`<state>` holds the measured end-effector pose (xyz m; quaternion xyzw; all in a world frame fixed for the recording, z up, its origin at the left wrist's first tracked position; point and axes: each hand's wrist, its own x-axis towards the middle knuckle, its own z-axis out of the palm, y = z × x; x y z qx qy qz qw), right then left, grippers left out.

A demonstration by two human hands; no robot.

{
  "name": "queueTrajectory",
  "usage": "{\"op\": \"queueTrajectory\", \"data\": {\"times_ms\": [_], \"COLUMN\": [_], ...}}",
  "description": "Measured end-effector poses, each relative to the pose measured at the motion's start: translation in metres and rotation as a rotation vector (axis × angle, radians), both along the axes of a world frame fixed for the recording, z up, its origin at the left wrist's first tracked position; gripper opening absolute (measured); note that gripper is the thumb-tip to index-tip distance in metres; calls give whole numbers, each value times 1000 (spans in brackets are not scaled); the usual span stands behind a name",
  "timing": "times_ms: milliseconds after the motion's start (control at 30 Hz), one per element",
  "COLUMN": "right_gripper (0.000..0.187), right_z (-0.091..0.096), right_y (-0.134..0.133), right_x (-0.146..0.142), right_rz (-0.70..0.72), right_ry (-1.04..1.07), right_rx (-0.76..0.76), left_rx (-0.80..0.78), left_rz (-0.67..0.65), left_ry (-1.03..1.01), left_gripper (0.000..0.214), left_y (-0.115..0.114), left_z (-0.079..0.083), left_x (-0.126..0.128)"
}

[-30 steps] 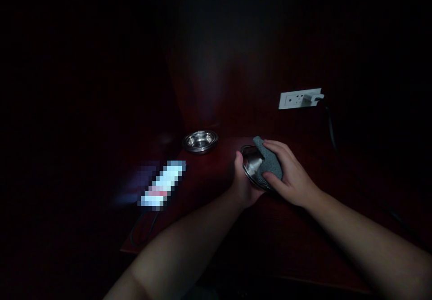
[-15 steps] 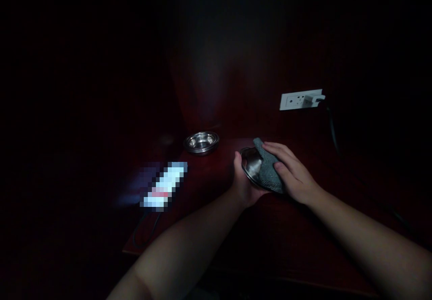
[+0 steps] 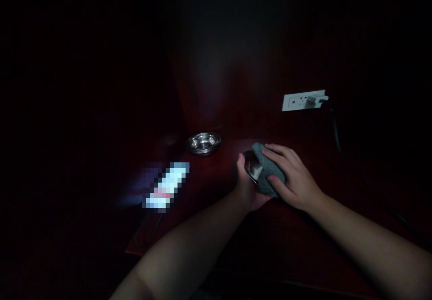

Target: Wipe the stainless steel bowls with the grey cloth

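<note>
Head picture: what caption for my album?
Left hand holds a steel bowl, right hand presses a grey cloth on it.

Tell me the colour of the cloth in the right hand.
Grey cloth, head view.

**Hidden, cropped and unreadable regions**

The grey cloth [image 3: 269,172] and the right hand [image 3: 293,181] cover most of the steel bowl [image 3: 252,168], leaving only a sliver of its inner face visible. The fingers of the left hand [image 3: 248,191] lie behind the bowl, unseen. A lit object [image 3: 166,186] on the table [image 3: 216,174] is pixelated beyond recognition. The cord [image 3: 337,133] from the wall plug [image 3: 316,99] fades into darkness. Both forearms are cut off by the lower edge, and the surroundings are too dark to read.
</note>
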<state>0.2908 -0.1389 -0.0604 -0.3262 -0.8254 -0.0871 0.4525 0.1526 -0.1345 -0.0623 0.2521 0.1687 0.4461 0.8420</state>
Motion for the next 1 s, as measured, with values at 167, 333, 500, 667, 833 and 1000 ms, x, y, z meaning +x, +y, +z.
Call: {"op": "queueTrajectory", "data": {"times_ms": [167, 333, 500, 667, 833, 1000], "right_gripper": [60, 59, 56, 50, 46, 42], "right_z": [0, -1, 0, -1, -3, -3], "right_y": [-2, -2, -2, -2, 0, 2], "right_x": [0, -1, -1, 1, 3, 2], "right_rz": [16, 19, 16, 44, 73, 81], "right_ry": [-1, 18, 48, 120, 170, 225], "right_rx": [47, 40, -3, -74, -131, -181], "left_rx": [107, 117, 158, 160, 194, 231], "left_rz": [112, 149, 129, 60, 20, 23], "left_ry": [48, 111, 99, 87, 92, 113], "left_gripper": [66, 59, 58, 62, 63, 62], "left_y": [-2, -1, 2, 4, 3, 5], "left_z": [0, -2, -6, -13, -16, -22], "left_x": [7, 12, 12, 11, 10, 12]}}
